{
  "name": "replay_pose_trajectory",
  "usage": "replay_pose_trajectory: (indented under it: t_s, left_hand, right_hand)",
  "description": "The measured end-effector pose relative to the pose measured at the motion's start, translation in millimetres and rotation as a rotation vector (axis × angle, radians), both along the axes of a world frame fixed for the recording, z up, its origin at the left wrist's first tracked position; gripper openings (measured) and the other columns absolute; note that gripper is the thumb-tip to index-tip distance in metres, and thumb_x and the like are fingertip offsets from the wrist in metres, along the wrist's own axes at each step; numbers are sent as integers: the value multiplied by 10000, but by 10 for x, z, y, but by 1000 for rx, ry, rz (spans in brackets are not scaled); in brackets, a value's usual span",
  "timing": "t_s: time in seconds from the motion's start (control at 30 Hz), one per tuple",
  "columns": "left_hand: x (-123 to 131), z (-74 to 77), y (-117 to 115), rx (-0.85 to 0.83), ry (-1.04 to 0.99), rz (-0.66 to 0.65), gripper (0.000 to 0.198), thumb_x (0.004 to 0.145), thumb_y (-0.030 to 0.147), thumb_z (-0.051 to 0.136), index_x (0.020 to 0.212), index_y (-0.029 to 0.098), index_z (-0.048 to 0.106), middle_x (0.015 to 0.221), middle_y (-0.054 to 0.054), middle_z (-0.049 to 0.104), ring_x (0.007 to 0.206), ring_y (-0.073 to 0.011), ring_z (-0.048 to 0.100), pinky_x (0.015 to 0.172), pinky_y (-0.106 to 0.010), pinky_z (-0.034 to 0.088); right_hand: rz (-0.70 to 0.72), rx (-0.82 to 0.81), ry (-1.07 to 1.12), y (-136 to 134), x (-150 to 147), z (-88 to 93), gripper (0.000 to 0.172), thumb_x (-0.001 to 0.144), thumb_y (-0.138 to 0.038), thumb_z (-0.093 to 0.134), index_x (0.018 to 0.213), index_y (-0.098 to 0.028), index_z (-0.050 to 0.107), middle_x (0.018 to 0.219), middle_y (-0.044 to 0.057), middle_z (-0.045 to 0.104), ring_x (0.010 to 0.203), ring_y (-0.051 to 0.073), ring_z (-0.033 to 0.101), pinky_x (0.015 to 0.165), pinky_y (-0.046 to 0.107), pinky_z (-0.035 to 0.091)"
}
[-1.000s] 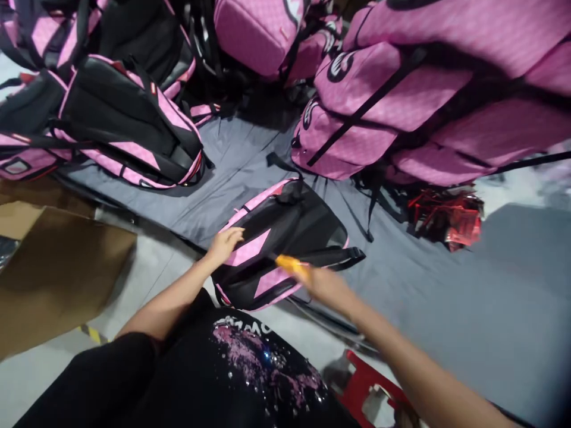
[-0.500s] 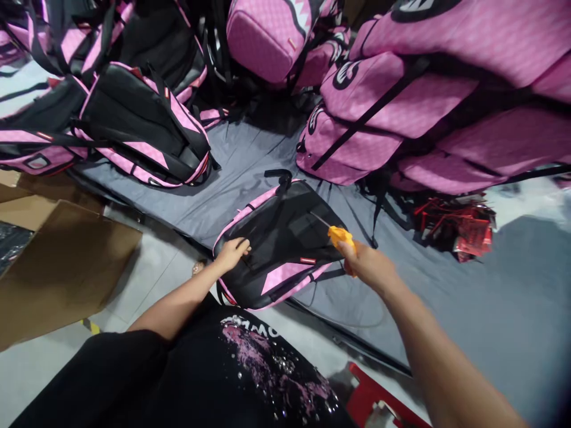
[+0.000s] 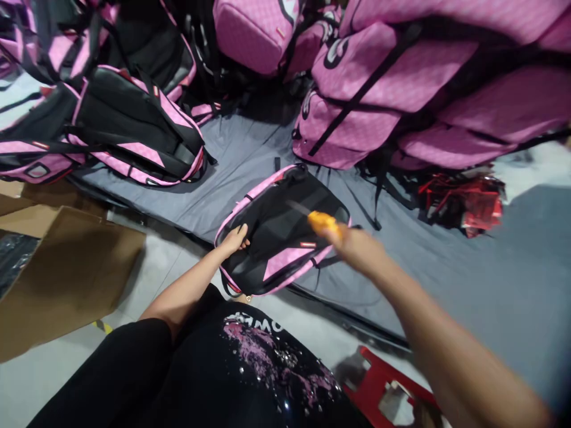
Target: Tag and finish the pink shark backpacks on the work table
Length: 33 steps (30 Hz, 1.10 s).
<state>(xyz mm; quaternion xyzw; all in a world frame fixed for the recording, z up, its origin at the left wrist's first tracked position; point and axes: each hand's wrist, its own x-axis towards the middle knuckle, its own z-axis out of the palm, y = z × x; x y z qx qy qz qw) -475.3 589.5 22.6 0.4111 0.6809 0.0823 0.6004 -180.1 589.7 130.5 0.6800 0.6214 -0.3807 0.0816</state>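
Note:
A black backpack with pink trim [image 3: 285,220] lies back panel up at the front edge of the grey-covered table. My left hand [image 3: 235,241] is closed on its left end, fingertips curled over the black panel. In my right hand [image 3: 352,242] is an orange air blow gun [image 3: 324,223] with a thin metal nozzle. The hand is wrapped round its grip, and the nozzle points left, above the middle of the panel. Motion blurs the gun somewhat.
Pink backpacks [image 3: 357,77] are heaped at the back right, and black-and-pink ones [image 3: 138,125] at the left. Red packets [image 3: 477,205] lie on the grey cover [image 3: 446,285]. An open cardboard box [image 3: 75,267] stands at the left, a red stool [image 3: 383,380] below the table.
My right hand has moved the blow gun left and slightly up over the panel. The black strap at the backpack's top now lies differently. My left hand keeps its hold.

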Motion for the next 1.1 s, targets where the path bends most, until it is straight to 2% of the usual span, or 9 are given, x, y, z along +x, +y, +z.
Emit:
replay_pose_trajectory:
  t_s: [0.13, 0.23, 0.37, 0.53, 0.63, 0.77, 0.87, 0.97, 1.1]
  left_hand:
    - [314, 107, 114, 427, 414, -315, 635, 914, 497, 566, 1493, 301, 394, 1287, -158, 553, 1231, -348, 491, 1049, -518, 362]
    - [607, 171, 167, 619, 731, -553, 662, 931, 497, 523, 1527, 279, 335, 1427, -213, 433, 1293, -404, 421, 1049, -571, 323]
    - [893, 192, -178, 740, 643, -803, 858, 837, 547, 646, 1549, 252, 269, 1624, -168, 155, 1460, -401, 180, 1159, -576, 165]
    - [870, 86, -563, 444, 328, -513, 594, 838, 318, 677, 1402, 212, 519, 1480, -179, 455, 1369, -369, 374, 1133, -537, 256]
    - [790, 52, -437, 386, 276, -388, 367, 945, 375, 501, 1236, 190, 629, 1184, -162, 669, 1124, -294, 604, 983, -430, 445]
    - [748, 69, -249, 281, 235, -241, 492, 1011, 431, 276, 1031, 151, 681, 764, -98, 701, 653, -210, 663, 649, -336, 530]
    - [850, 104, -354, 309, 215, -214, 393, 985, 396, 382, 1096, 183, 694, 998, -125, 718, 881, -243, 681, 797, -394, 543]
    - [1032, 131, -598, 437, 216, -301, 372, 880, 298, 591, 1246, 281, 653, 1483, -82, 475, 1327, -318, 439, 1104, -524, 349]
    - [1168, 82, -703, 404, 73, -356, 434, 829, 169, 605, 1247, 273, 654, 1528, -77, 422, 1393, -342, 331, 1158, -590, 232]
  right_hand:
    - [89, -270, 95, -159, 435, 129, 533, 963, -606, 371, 1097, -178, 660, 743, 74, 678, 652, 205, 622, 635, 293, 418]
    - [-55, -281, -135, -330, 783, 185, 601, 970, -616, 320, 1115, -130, 642, 672, 85, 650, 592, 199, 601, 595, 294, 391]
    - [-111, -300, -79, -662, 972, 225, 569, 967, -602, 317, 1076, -146, 640, 653, 72, 648, 600, 193, 600, 605, 290, 378]
    - [-230, -266, 76, -1090, 1051, 119, 515, 962, -564, 296, 881, -171, 620, 578, 41, 620, 565, 181, 588, 577, 274, 369]
    - [-347, -192, 26, -1270, 1082, 33, 483, 963, -550, 300, 839, -179, 584, 546, 32, 597, 546, 176, 584, 582, 270, 371]
    - [-245, -331, 381, -1313, 984, 43, 553, 937, -625, 305, 864, -169, 608, 532, 24, 589, 475, 163, 550, 531, 263, 379]
    - [-285, -243, 169, -1088, 998, 80, 553, 958, -574, 288, 994, -148, 639, 522, 26, 576, 507, 184, 568, 541, 270, 379]
    - [-239, -150, -35, -850, 1058, 100, 511, 968, -536, 317, 1063, -159, 649, 589, 44, 615, 590, 203, 610, 581, 278, 384]
    - [-147, -172, -78, -774, 1014, 114, 566, 963, -584, 310, 1088, -155, 657, 655, 73, 653, 630, 223, 625, 583, 290, 385]
